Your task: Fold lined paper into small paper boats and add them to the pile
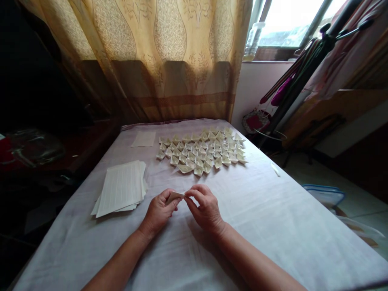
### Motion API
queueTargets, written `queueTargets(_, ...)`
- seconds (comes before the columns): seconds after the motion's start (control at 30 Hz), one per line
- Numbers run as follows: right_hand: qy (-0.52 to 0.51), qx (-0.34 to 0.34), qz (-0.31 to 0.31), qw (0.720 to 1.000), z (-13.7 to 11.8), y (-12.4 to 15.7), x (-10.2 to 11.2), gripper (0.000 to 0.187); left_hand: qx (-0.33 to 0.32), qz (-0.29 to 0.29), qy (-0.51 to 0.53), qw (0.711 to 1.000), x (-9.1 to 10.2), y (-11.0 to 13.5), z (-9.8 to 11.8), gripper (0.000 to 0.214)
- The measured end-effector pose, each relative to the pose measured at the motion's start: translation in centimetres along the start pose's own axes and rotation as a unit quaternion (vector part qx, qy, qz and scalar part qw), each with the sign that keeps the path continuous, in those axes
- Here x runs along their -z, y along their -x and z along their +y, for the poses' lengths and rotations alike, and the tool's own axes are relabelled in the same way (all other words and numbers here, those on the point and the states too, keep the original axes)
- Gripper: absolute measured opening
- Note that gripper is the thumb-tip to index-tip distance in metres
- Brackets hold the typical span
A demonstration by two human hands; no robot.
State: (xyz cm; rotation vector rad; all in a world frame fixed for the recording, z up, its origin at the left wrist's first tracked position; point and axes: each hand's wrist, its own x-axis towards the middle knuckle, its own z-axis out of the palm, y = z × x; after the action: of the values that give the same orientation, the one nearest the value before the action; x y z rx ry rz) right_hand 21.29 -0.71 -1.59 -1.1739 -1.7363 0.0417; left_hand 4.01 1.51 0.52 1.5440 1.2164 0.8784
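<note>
My left hand (158, 211) and my right hand (205, 207) meet over the near middle of a white-covered table (273, 226). Both pinch a small folded piece of cream paper (175, 197) between thumbs and fingertips, just above the cloth. To the left lies a stack of lined paper sheets (121, 188). Beyond my hands, several small folded paper boats (202, 150) lie packed in rows.
A single paper sheet (143, 139) lies at the far left of the table. A small paper scrap (275, 169) rests near the right edge. A yellow curtain (157, 52) hangs behind. A stand with hanging items (298, 76) and a plastic container (325, 194) are on the right.
</note>
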Motion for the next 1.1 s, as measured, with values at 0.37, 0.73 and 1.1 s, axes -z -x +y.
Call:
queueTargets(0.37,0.017,0.030,-0.017,0.999,-0.1,-0.1,0.9,0.014,-0.285,0.095,-0.200,0.932,-0.4,1.0,-1.2,0.018)
queueTargets(0.73,-0.024,-0.017,-0.066,0.997,0.0,0.2,0.7,0.007,-0.300,0.060,-0.265,0.914,0.1,0.9,-0.3,0.007)
queueTargets(1.1,-0.068,-0.057,-0.101,0.991,-0.2,0.2,1.4,0.010,-0.327,0.036,-0.275,0.903,0.4,0.9,0.3,0.012)
